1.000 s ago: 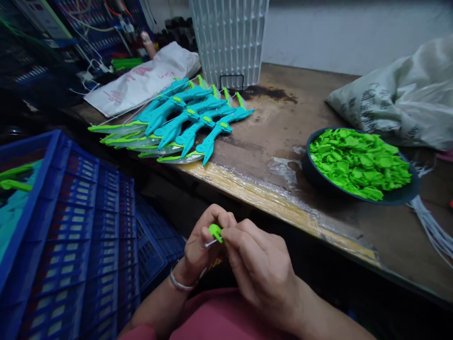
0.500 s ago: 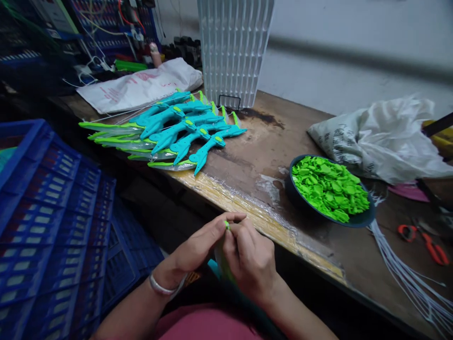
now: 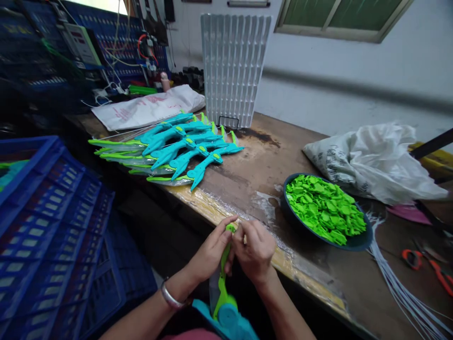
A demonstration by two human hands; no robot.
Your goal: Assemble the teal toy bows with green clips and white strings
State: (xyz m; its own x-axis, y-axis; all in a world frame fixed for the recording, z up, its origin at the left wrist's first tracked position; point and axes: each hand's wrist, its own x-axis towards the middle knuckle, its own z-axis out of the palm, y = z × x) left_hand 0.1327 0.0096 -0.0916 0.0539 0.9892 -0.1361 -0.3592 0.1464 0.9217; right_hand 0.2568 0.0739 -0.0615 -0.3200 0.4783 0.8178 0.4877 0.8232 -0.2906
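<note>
In front of my body is a toy bow (image 3: pixel 235 318) with a teal grip and a lime-green limb pointing up toward the table edge. My left hand (image 3: pixel 212 248) is closed around the tip end of that limb, thumb by the green tip. Right beside it, my right hand (image 3: pixel 255 248) has its fingers pinched together near the tip; what they hold is too small to make out. On the table lie several teal and green toy bows (image 3: pixel 187 146) in an overlapping row. A dark bowl (image 3: pixel 368 238) heaped with small green plastic pieces (image 3: pixel 325 205) stands to the right.
Blue plastic crates (image 3: pixel 53 226) are stacked at the left. Behind stands a grey ribbed panel (image 3: pixel 235 66), with a white sack (image 3: pixel 148 106) left of it and another sack (image 3: pixel 368 158) at the right. White cords (image 3: pixel 396 278) and red-handled pliers (image 3: pixel 412 259) lie at the table's right.
The view has tilted up, showing a window. The bow's teal grip and green limb now show more below my hands. My right hand has shifted slightly away from the limb.
</note>
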